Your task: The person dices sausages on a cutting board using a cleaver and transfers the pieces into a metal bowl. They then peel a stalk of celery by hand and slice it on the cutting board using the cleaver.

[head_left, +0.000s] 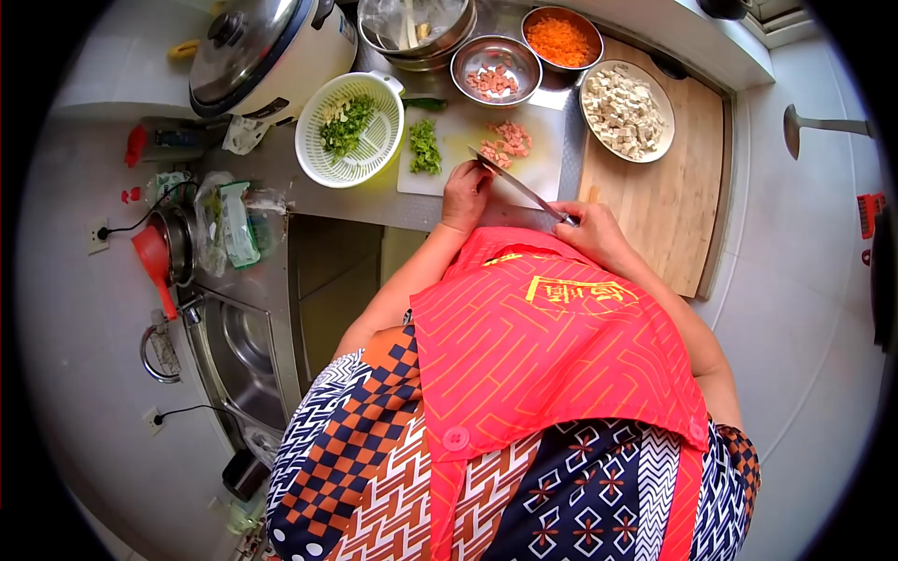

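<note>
My right hand [591, 229] is closed around the handle of a kitchen knife [520, 185], whose blade slants up and left over the white cutting board [454, 117]. Beside the blade near its tip is my left hand [465, 194], its fingers curled together; whether they pinch the blade or something small is hidden. Diced pink meat [510, 143] lies in a loose pile just beyond the blade. To its left on the board sits a small heap of chopped greens [426, 147].
A white strainer basket [309, 150] with chopped greens stands left of the board. Behind are a metal bowl [458, 86] of diced meat and a bowl of shredded carrot [558, 39]. A plate of pale cubes [627, 110] rests on a wooden board [669, 215]. A rice cooker [309, 65] is back left.
</note>
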`<state>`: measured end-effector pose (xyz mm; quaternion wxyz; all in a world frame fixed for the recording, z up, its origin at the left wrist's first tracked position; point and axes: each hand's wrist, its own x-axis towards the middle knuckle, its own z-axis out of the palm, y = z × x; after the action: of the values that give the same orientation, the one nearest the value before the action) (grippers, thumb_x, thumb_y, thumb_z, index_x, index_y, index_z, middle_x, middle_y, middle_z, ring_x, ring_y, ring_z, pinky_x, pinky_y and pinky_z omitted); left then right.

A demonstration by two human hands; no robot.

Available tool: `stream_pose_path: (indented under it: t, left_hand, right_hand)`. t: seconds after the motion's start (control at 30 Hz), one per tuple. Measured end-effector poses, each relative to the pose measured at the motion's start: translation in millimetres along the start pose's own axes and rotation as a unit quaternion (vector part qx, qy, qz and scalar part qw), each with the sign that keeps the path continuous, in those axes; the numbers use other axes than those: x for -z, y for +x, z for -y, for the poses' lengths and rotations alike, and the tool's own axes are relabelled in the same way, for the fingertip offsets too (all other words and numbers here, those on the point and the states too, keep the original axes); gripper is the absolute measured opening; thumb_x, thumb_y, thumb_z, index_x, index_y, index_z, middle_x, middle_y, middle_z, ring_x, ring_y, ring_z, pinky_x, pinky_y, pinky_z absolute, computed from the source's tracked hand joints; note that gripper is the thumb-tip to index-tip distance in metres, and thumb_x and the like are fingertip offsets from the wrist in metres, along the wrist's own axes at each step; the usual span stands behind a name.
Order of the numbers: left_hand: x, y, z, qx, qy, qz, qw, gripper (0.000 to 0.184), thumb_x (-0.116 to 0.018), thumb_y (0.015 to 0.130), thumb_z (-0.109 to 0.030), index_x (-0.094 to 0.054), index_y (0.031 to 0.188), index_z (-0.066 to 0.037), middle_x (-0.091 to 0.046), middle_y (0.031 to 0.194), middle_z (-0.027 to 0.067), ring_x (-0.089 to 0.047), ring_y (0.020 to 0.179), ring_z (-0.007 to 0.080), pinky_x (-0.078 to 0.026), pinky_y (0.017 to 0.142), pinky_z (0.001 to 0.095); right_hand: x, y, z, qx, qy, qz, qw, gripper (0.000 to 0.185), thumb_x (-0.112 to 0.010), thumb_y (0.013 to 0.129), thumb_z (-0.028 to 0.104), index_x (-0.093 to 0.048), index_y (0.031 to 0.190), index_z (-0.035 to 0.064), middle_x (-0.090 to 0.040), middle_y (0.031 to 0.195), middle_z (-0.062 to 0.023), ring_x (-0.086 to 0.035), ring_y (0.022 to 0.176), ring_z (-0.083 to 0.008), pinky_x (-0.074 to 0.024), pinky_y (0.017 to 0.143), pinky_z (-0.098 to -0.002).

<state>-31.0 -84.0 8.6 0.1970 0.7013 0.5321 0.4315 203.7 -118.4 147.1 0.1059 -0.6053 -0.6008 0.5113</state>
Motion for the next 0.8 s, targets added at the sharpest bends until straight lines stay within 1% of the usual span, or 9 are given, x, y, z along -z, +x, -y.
stream_pose_path:
  t: [0.2, 0.3, 0.4, 0.5, 0.6, 0.7, 0.8]
  left_hand:
    - [-2, 0, 2, 0.008, -0.004, 0.005, 1.000, 0.012, -0.066, 0.074, 0.000, -0.065, 0.084, -0.005, -0.065, 0.090, 0.0105, -0.063, 0.083, 0.0295, -0.051, 0.071, 0.0354]
    - [-1, 0, 1, 0.032, -0.013, 0.012, 0.999, 0.013, -0.064, 0.073, 0.002, -0.066, 0.084, -0.005, -0.064, 0.090, 0.0110, -0.062, 0.084, 0.0309, -0.051, 0.073, 0.0371]
    - [0, 1, -2, 0.042, -0.019, 0.010, 0.999, 0.014, -0.062, 0.073, 0.002, -0.067, 0.083, -0.006, -0.064, 0.090, 0.0113, -0.062, 0.086, 0.0312, -0.051, 0.074, 0.0379]
    - [1, 2, -3, 0.050, -0.020, 0.016, 0.998, 0.014, -0.061, 0.073, 0.001, -0.067, 0.083, -0.006, -0.064, 0.090, 0.0112, -0.062, 0.086, 0.0309, -0.051, 0.074, 0.0378]
    - [1, 1, -2, 0.049, -0.016, 0.014, 0.999, 0.013, -0.062, 0.073, 0.001, -0.067, 0.082, -0.006, -0.064, 0.089, 0.0112, -0.062, 0.086, 0.0307, -0.051, 0.074, 0.0375]
    - [-1, 1, -2, 0.042, -0.009, 0.011, 0.999, 0.012, -0.062, 0.073, 0.001, -0.067, 0.081, -0.006, -0.064, 0.088, 0.0111, -0.062, 0.084, 0.0306, -0.051, 0.074, 0.0375]
    - [0, 0, -1, 0.032, 0.002, 0.011, 0.999, 0.010, -0.064, 0.074, -0.001, -0.067, 0.082, -0.006, -0.065, 0.089, 0.0110, -0.063, 0.083, 0.0298, -0.051, 0.072, 0.0360]
  right_hand:
    - [2, 1, 6, -0.025, -0.005, 0.023, 0.999, 0.037, -0.062, 0.079, 0.013, -0.066, 0.115, 0.0041, -0.068, 0.080, -0.0168, -0.064, 0.073, -0.0130, -0.0507, 0.070, -0.0298]
    - [-2, 6, 2, -0.018, -0.010, 0.020, 1.000, 0.038, -0.062, 0.078, 0.012, -0.066, 0.115, 0.0041, -0.068, 0.081, -0.0199, -0.066, 0.072, -0.0184, -0.0515, 0.070, -0.0326]
    - [-12, 18, -11, 0.028, -0.022, 0.013, 0.999, 0.038, -0.062, 0.078, 0.012, -0.066, 0.115, 0.0043, -0.067, 0.083, -0.0248, -0.069, 0.075, -0.0270, -0.0520, 0.072, -0.0359]
    - [-19, 24, -26, 0.047, -0.041, -0.004, 0.998, 0.038, -0.056, 0.080, 0.007, -0.067, 0.116, 0.0088, -0.052, 0.062, -0.0109, -0.053, 0.059, -0.0111, -0.0471, 0.058, -0.0303]
    - [-15, 23, -19, 0.010, -0.066, 0.017, 0.998, 0.038, -0.059, 0.079, 0.012, -0.066, 0.115, 0.0049, -0.063, 0.086, -0.0292, -0.068, 0.079, -0.0330, -0.0518, 0.075, -0.0375]
    - [-9, 19, -7, 0.024, -0.048, 0.027, 0.998, 0.036, -0.059, 0.079, 0.012, -0.067, 0.113, 0.0053, -0.065, 0.082, -0.0266, -0.069, 0.076, -0.0297, -0.0519, 0.073, -0.0372]
    - [-3, 12, 5, -0.008, -0.008, 0.027, 1.000, 0.035, -0.058, 0.079, 0.012, -0.068, 0.112, 0.0056, -0.066, 0.075, -0.0212, -0.067, 0.070, -0.0233, -0.0516, 0.070, -0.0357]
